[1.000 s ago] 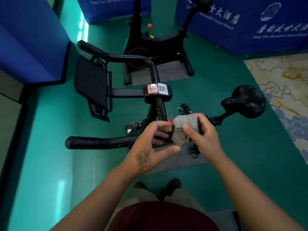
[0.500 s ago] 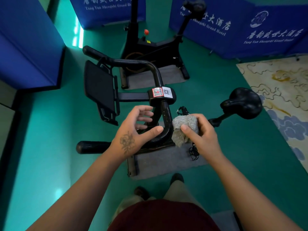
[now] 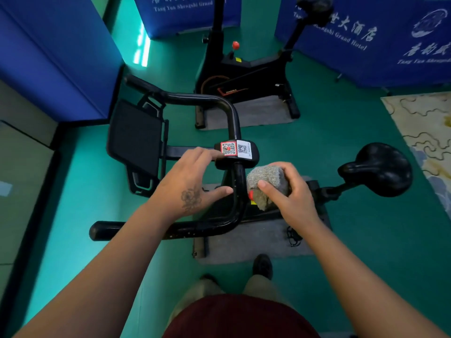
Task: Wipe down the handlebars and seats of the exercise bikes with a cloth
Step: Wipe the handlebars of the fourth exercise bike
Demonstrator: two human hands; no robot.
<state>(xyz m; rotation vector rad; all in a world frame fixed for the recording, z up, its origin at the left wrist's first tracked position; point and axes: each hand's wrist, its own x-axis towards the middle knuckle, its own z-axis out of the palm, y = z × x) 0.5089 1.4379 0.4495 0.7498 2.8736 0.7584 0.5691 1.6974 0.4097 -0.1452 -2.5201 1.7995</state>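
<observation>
A black exercise bike stands right below me. Its U-shaped handlebar (image 3: 207, 228) runs from a near grip at the lower left up to a centre clamp with QR stickers (image 3: 235, 150). My right hand (image 3: 290, 193) grips a bunched grey cloth (image 3: 267, 184) against the right side of the bar's curved part. With fingers spread, my left hand (image 3: 190, 184) hovers over the bar's left side; its fingertips are at the clamp and the thumb points at the bar. The bike's black seat (image 3: 380, 168) is at the right.
A black tablet holder (image 3: 136, 140) hangs left of the clamp. A second black bike (image 3: 244, 76) stands behind on a grey mat. Blue banners line the back and left. A patterned rug (image 3: 429, 132) lies at the right on the green floor.
My left hand has come off the near handlebar and moved up toward the clamp, fingers spreading. My right hand with the cloth has moved in beside the bar's curve.
</observation>
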